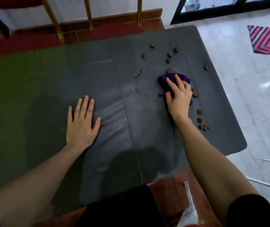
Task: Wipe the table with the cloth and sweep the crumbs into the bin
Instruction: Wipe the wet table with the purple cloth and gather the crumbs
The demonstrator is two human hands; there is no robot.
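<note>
Counter: a dark grey sheet is covering the counter (108, 76), creased along fold lines and showing pale damp streaks around its middle.
Left hand: the left hand (81, 123) is lying flat on the sheet near the middle of the counter, palm down, fingers straight and slightly spread, holding nothing.
Right hand: the right hand (179, 95) is pressing down on the purple cloth (165, 80) toward the right edge of the counter, fingers curling over the bunched fabric and gripping it.
Cloth: it is lying crumpled under the right hand, with purple folds showing beyond the fingertips and a bit beside the wrist.
Crumbs: round brown crumbs (169, 60) are lying scattered over the far right corner area, and more (199, 111) are trailing along the right edge just beside the right wrist; one is sitting touching the cloth's far side.
Smaller bits: thin dark flecks (138, 74) are lying left of the cloth, toward the counter's middle.
Bag: a clear plastic bag (189, 212) is standing below the near edge; what it holds cannot be told.
Floor: a striped red mat (268, 40) is lying on pale tiles beyond the right edge.
</note>
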